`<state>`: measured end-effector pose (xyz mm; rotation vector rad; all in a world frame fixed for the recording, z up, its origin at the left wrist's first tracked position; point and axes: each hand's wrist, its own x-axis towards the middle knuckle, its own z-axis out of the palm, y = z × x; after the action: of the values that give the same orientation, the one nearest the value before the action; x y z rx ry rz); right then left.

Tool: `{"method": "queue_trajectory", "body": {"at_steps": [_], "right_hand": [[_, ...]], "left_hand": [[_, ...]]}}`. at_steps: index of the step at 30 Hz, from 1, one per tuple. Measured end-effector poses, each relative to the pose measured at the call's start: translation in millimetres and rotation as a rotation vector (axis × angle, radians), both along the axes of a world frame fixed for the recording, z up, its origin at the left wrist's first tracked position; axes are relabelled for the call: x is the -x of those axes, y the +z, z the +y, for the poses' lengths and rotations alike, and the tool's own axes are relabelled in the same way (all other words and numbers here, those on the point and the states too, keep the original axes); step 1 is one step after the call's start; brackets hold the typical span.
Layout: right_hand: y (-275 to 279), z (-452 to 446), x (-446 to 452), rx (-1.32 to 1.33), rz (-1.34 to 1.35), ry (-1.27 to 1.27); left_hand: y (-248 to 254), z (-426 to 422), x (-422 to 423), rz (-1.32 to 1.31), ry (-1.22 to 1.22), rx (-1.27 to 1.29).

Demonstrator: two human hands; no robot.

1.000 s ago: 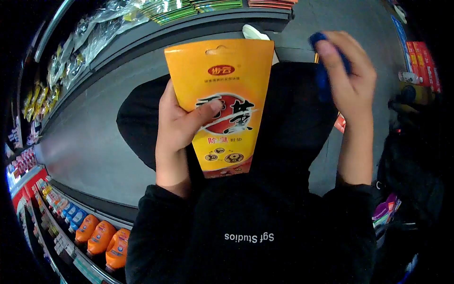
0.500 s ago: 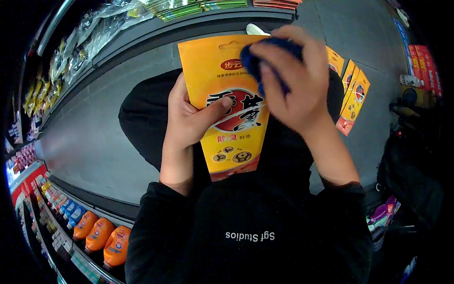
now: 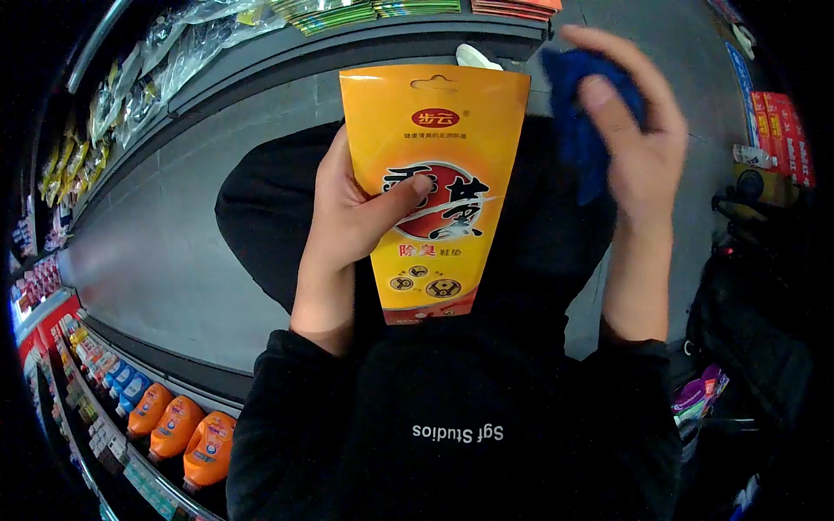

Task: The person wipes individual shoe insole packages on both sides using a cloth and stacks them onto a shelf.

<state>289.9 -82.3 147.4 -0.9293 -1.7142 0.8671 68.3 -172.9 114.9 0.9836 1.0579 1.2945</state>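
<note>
A yellow and orange flat package (image 3: 434,273) with a hang hole at its top and a red circle on its front is held upright over my lap. My left hand (image 3: 347,208) grips its left edge, thumb across the front and the fingers hidden behind. To the right of the package, my right hand (image 3: 638,143) is closed round a dark blue cloth (image 3: 584,113), which hangs down below the fingers. The cloth is apart from the package.
Orange bottles (image 3: 208,449) and blue bottles stand on a shelf at the lower left. Plastic-wrapped goods (image 3: 182,61) and green packets (image 3: 334,16) lie along the upper shelf. Red boxes (image 3: 777,130) are at the right, above a dark bag-like shape.
My right hand with the blue cloth passed in front of the package's upper right part, then moved back to the right. My left hand and the package shifted slightly right.
</note>
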Motion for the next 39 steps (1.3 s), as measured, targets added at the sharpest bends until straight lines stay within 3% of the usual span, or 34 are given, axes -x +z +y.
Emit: {"method": "queue_trajectory", "body": {"at_steps": [2,4,6,9,13,15,18,22,26,28,32,34,36,39], "right_hand": [[-4,-5,8,-0.006,-0.162,0.154],[-17,-14,18,0.157,-0.084,0.244],[-35,-20,25,0.354,0.174,0.272],[-36,-28,20,0.483,0.095,0.264],[-45,-33,19,0.439,0.143,0.202],[-52,-35,18,0.657,0.480,-0.009],[-46,-37,13,0.674,0.680,0.010],[-49,-58,11,0.724,0.279,-0.006],[-46,-58,19,0.557,0.206,0.059],[-47,-55,21,0.368,-0.066,0.124],[-39,-49,21,0.371,-0.121,0.066],[-40,-43,26,0.323,0.007,-0.053],[-31,-33,30,0.459,0.171,-0.096],[-32,-22,32,0.383,0.153,-0.062]], "left_hand": [[0,1,-1,0.012,-0.010,0.000],[-2,2,-1,0.008,0.000,-0.005],[-5,3,-1,0.003,0.008,-0.007],[-9,1,-3,-0.039,0.017,0.018],[-8,2,-3,-0.064,0.040,0.060],[-10,3,-1,-0.055,0.039,0.071],[-14,3,0,-0.075,0.075,0.062],[-16,3,2,-0.053,0.072,0.046],[-18,4,0,-0.051,0.059,0.047],[-19,4,-1,-0.056,0.054,0.042],[-20,3,-2,-0.014,0.045,0.090],[-19,3,-4,-0.002,-0.004,0.068],[-17,4,-5,0.010,-0.050,0.044],[-14,9,-4,0.011,-0.042,0.054]]}}
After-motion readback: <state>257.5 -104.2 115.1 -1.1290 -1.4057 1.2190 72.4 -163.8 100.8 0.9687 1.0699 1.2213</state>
